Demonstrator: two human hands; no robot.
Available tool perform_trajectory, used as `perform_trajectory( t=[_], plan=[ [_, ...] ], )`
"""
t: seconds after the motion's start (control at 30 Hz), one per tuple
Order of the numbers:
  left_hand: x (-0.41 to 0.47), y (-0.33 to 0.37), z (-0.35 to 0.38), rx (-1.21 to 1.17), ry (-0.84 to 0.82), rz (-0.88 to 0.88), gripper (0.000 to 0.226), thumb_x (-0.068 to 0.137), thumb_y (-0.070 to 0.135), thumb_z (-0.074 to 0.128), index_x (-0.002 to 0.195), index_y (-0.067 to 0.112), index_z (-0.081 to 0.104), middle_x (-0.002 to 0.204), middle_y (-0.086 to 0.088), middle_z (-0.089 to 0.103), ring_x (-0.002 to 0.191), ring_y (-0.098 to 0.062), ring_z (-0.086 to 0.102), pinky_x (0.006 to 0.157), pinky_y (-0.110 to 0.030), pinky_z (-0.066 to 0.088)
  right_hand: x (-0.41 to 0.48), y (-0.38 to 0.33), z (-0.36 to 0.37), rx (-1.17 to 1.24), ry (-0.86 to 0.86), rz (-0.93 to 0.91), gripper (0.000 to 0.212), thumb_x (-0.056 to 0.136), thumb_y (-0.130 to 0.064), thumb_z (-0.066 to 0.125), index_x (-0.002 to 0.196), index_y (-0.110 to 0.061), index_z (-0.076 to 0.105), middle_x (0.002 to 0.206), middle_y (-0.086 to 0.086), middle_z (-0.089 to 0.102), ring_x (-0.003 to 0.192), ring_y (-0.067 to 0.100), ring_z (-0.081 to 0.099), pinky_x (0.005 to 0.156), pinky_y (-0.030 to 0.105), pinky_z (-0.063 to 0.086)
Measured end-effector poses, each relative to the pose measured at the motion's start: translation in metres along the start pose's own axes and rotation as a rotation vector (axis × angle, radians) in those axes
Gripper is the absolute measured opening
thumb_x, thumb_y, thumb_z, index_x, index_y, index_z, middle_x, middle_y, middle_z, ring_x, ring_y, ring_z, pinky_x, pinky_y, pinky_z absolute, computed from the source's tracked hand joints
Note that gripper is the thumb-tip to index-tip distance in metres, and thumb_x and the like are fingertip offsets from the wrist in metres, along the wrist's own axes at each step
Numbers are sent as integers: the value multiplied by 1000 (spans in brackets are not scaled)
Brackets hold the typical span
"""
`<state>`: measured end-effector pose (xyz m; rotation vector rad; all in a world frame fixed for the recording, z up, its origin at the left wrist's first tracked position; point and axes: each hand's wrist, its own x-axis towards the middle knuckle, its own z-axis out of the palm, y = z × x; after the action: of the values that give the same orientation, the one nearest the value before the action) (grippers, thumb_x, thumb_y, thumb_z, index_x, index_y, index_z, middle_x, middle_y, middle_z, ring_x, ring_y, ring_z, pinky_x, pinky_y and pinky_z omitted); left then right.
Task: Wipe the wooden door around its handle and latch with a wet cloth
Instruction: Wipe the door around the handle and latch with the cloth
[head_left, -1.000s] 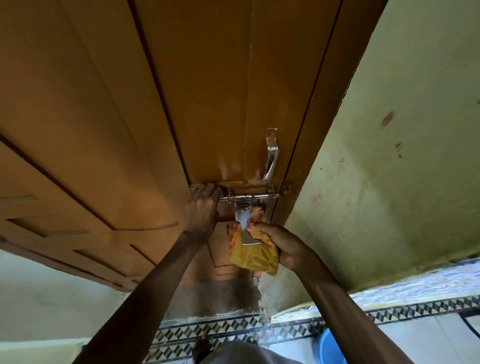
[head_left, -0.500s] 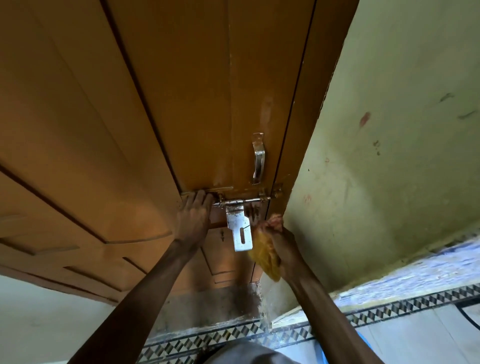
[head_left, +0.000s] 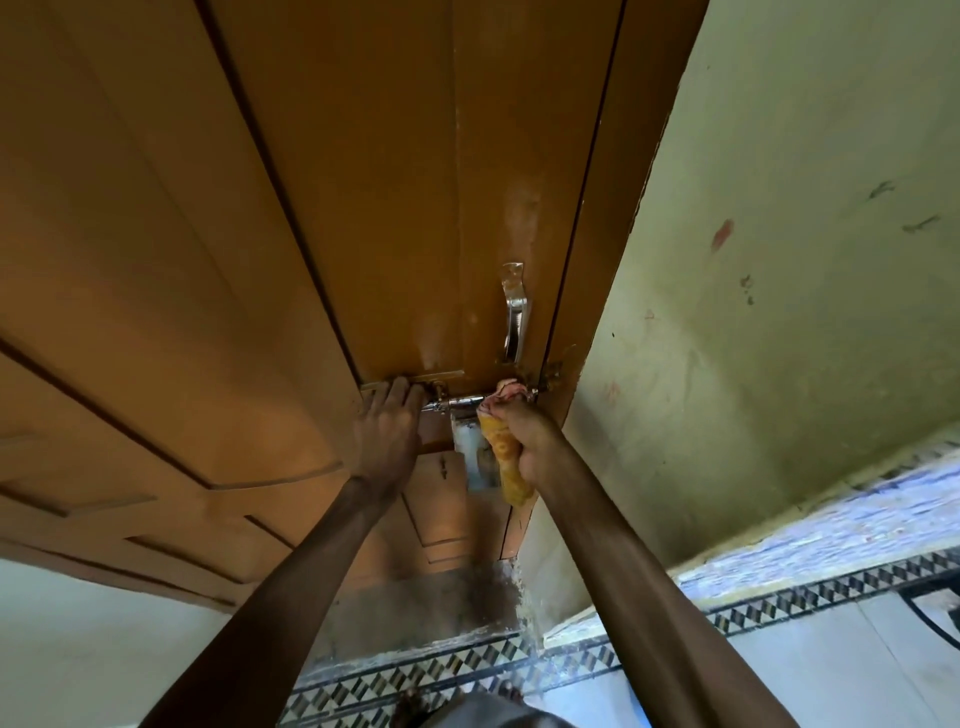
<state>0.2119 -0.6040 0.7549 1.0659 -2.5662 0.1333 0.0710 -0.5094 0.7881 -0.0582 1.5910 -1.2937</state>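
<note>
Ok so here's where I'm at. The door (head_left: 332, 208) fills most of my view, brown wood panels running up and away, with the wall (head_left: 779, 312) off to the right. The wood around the handle (head_left: 514, 317) has pale shiny streaks on it, so I'd guess that patch has already had a pass with the wet cloth (head_left: 506, 452). The bit below the latch (head_left: 457, 402) looks drier and duller, so I reckon that part is left, plus the edge strip next to the frame.

My left hand (head_left: 387, 431) is flat on the door just left of the latch, fingers together and pressed against the wood, holding nothing, just bracing. My right hand (head_left: 530, 436) is fisted tight around the cloth, which is bunched up with one end poking out on top, right on the bolt end of the latch, and the yellow tail hanging down below my fist. The hanging hasp plate (head_left: 470, 457) is half hidden behind the cloth, so can't really tell if it's clean.

I'd call it roughly midway, working the latch itself.
</note>
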Motion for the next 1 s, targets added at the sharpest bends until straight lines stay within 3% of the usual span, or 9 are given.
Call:
perform_trajectory(
  t=[0.07,0.17,0.27,0.47,0.53,0.6,0.77,0.9,1.0],
  plan=[
    [0,1,-2,3,-2,-3,52,43,-15,84,88,4,68,88,-14,65,81,-35,64,65,-41,54,-4,-2,3,-21,0,-32,15,95,-16,58,80,-16,60,88,12,62,69,18,58,69,29,51],
    [1,2,-3,-9,3,-6,52,42,-15,86,88,3,70,88,-14,67,80,-35,66,64,-40,56,-13,7,-1,-45,46,-171,13,95,-20,57,102,-13,64,111,22,65,100,34,65,91,41,54],
    [0,2,-3,-4,-5,-26,53,39,-16,85,85,5,69,87,-13,66,80,-34,66,64,-39,55,-17,26,-14,-69,116,-295,18,95,-26,57,104,-12,64,101,9,67,95,28,64,80,29,50],
    [1,-2,-4,-50,-43,-31,55,41,-13,86,89,6,68,91,-13,65,83,-36,64,64,-40,56,-13,48,-24,-318,184,-197,27,85,-42,62,102,-21,67,109,5,71,98,26,67,95,44,53],
    [1,-5,-3,-59,-55,-23,55,44,-9,88,92,8,66,94,-12,64,86,-36,63,69,-40,56,-14,47,-12,-392,233,-343,10,87,-32,67,93,-25,66,101,1,71,93,20,66,82,28,54],
    [1,-8,-2,-75,-74,-2,56,46,-7,89,94,9,66,96,-11,64,88,-35,61,71,-41,56,-19,42,5,-512,365,-549,17,84,-26,72,100,-21,70,102,0,72,89,14,65,75,14,48],
    [8,-19,-7,-170,-9,99,37,62,2,90,92,8,68,97,-12,63,87,-33,59,68,-42,55,-9,44,41,-669,577,-763,40,85,-29,72,122,-19,64,130,1,63,116,21,61,98,20,44],
    [18,-31,-35,2,305,237,38,89,15,72,127,12,64,133,-15,57,124,-34,47,105,-50,40,-1,65,51,-678,367,-900,36,93,-22,63,128,-29,55,124,-25,52,115,-14,45,97,3,40],
    [36,-41,-56,152,390,266,61,100,32,57,155,20,34,165,-11,17,152,-33,14,124,-53,8,8,65,37,-583,500,-903,35,92,-26,66,125,-16,62,118,-14,62,109,-4,52,94,2,43]
  ],
)
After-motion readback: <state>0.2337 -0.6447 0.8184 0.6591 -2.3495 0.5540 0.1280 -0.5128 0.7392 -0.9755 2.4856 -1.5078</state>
